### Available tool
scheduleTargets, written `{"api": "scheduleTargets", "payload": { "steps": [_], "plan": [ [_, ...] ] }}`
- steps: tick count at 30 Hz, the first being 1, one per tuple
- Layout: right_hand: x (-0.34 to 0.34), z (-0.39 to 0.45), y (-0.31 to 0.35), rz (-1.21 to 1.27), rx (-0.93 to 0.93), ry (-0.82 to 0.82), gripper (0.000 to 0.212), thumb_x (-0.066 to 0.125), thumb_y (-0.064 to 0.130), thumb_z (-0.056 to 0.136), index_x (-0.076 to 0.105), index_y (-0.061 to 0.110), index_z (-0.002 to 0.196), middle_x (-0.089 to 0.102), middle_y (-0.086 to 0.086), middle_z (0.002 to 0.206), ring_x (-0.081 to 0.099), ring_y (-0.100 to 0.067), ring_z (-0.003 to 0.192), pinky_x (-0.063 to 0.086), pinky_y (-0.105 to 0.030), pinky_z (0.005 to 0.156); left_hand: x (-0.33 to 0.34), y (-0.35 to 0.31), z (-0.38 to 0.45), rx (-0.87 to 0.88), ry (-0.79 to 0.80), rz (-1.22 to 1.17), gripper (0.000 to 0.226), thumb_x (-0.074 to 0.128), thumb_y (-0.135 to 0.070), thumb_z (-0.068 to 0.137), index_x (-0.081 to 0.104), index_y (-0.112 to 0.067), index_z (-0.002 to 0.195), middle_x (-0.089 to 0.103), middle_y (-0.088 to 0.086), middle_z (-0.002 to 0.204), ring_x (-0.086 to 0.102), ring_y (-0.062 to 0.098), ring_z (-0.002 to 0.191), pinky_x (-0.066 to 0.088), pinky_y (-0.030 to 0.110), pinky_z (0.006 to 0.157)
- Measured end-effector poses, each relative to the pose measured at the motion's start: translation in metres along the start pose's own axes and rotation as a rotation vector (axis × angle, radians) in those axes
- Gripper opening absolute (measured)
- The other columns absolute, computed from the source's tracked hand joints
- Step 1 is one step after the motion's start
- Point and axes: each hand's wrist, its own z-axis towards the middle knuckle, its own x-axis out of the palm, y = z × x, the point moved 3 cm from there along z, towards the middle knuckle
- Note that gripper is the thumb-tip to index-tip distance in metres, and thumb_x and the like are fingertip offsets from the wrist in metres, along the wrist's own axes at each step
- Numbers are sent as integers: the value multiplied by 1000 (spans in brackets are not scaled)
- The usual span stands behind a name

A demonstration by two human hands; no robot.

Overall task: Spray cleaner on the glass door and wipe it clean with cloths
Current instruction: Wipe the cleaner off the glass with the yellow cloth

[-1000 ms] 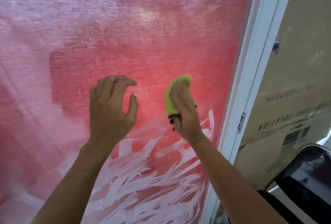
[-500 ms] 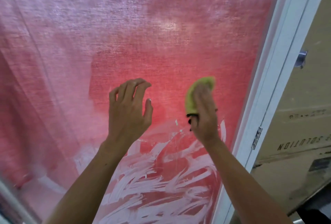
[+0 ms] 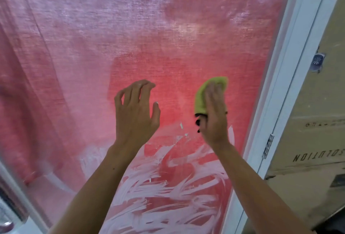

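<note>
The glass door fills the view, with red fabric behind it and white cleaner smears across its lower part. My right hand presses a green cloth flat against the glass just above the smears. Its fingers lie over the cloth and its thumb is tucked at the cloth's lower edge. My left hand hovers to the left of it in front of the glass, fingers loosely curled, holding nothing. No spray bottle is in view.
The white door frame with a metal hinge runs down the right side. Beyond it stand brown cardboard boxes. A white frame edge crosses the lower left corner.
The view has shifted left and down, so the door frame sits further right. Both hands keep nearly the same pose; the cloth stays pressed above the smears.
</note>
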Motion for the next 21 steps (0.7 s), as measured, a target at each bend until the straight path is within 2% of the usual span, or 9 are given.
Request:
{"api": "scheduleTargets", "payload": {
  "steps": [3,5,8,10,13,15,18,19,21],
  "plan": [
    [17,-23,16,-110,-468,343,71,61,2,94,27,5,156,24,-8,166,18,-27,157,23,-52,126,0,-2,-1,-11,3,24,43,57,-23,92,59,-13,133,58,5,137,50,25,131,33,48,110],
    [9,-22,6,-186,-608,421,70,59,1,94,28,5,156,28,-10,165,19,-28,156,24,-50,125,1,-5,-2,-21,15,27,44,56,-24,92,58,-13,135,56,5,139,49,26,132,33,50,112],
    [-22,-1,-24,-122,-319,261,68,59,-10,87,39,0,151,40,-18,158,25,-32,153,29,-55,123,3,-7,-6,-50,27,21,46,56,-25,92,56,-12,137,53,7,143,47,27,135,31,54,116],
    [-50,7,-48,-72,-91,143,65,51,-11,87,40,-3,151,37,-19,159,24,-35,154,26,-53,124,5,-10,-9,-57,27,14,47,56,-25,92,55,-12,137,51,8,145,45,29,137,30,56,117],
    [-69,-8,-73,11,156,33,67,43,-15,90,35,-1,155,27,-8,166,16,-29,157,21,-49,127,8,-13,-10,-53,27,6,48,57,-25,91,55,-11,137,50,11,146,44,31,137,30,58,117],
    [-64,-25,-76,50,274,-54,71,40,-16,88,32,0,157,22,0,168,11,-28,158,21,-56,125,8,-14,-10,-47,27,-2,48,57,-24,91,55,-10,137,50,12,146,45,33,136,30,59,116],
    [-46,-49,-64,44,382,-126,69,40,-14,90,27,-5,157,19,-7,168,6,-31,158,12,-51,128,6,-16,-11,-34,31,-12,48,57,-24,91,55,-10,137,49,12,147,45,32,136,30,59,117],
    [-40,-58,-58,32,357,-80,66,41,-10,92,26,-5,157,19,-10,168,6,-32,158,12,-49,129,5,-16,-11,-30,33,-14,48,57,-24,91,55,-10,137,49,12,147,45,32,136,29,59,117],
    [-29,-77,-48,-19,175,129,62,44,0,96,27,-5,156,18,-10,168,10,-35,157,17,-54,127,5,-15,-11,-26,38,-14,48,57,-24,92,55,-10,138,49,12,148,45,32,137,29,59,117]
  ]
}}
